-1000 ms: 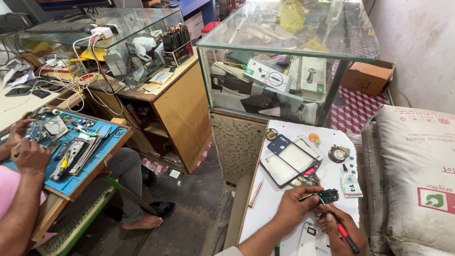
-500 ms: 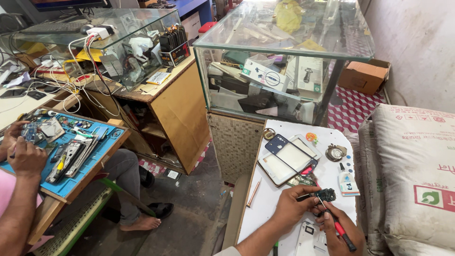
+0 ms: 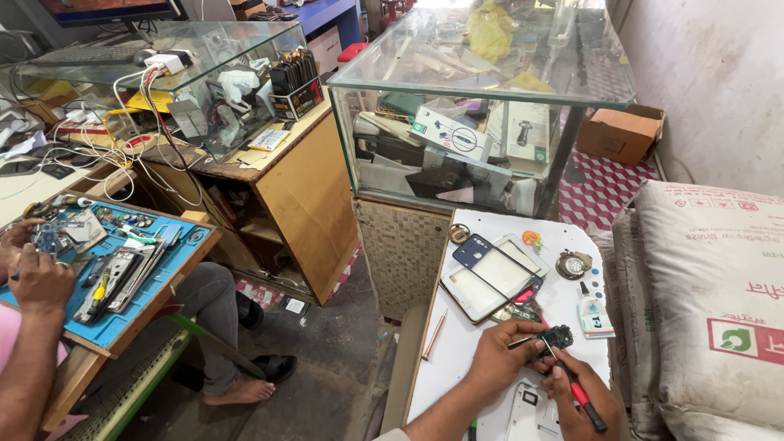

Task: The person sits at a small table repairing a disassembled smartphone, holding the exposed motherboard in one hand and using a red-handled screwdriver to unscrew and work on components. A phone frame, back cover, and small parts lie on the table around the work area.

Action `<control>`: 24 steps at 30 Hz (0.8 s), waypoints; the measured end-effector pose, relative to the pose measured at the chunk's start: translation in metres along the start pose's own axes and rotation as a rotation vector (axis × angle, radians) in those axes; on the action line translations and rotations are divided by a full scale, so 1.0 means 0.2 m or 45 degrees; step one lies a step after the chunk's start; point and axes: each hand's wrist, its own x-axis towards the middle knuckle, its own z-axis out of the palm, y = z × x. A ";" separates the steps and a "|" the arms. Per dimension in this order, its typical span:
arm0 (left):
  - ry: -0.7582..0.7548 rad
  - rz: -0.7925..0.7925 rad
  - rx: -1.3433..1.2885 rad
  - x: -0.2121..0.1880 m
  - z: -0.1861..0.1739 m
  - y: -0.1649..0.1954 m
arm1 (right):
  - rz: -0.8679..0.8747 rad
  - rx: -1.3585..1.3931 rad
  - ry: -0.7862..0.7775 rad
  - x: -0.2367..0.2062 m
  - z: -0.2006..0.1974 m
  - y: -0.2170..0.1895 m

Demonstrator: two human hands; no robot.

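Circuit board (image 3: 559,336): pinched in left hand (image 3: 500,359) grip, just above right hand (image 3: 581,395); right grip clamps red-handled screwdriver (image 3: 585,398), shaft angled up-left, tip touching board.

Bright daylight, coming from top of view behind glass showcase (image 3: 482,90); glare washes out its far edge. Soft shadows under wooden counter (image 3: 286,188). Focus sharp almost everywhere. Wide-angle bending visible at left and right edges.
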 end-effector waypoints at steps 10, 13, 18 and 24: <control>-0.018 0.001 -0.035 0.04 -0.04 -0.13 | 0.026 -0.141 -0.011 -0.05 -0.04 -0.08; 0.032 -0.039 0.029 0.04 -0.04 -0.17 | -0.061 0.071 0.040 -0.06 -0.04 -0.06; 0.023 0.011 0.011 0.03 -0.02 -0.16 | -0.120 0.172 0.034 -0.05 -0.05 -0.06; 0.050 -0.022 0.009 0.02 0.01 -0.14 | -0.214 0.082 0.021 -0.05 -0.08 -0.10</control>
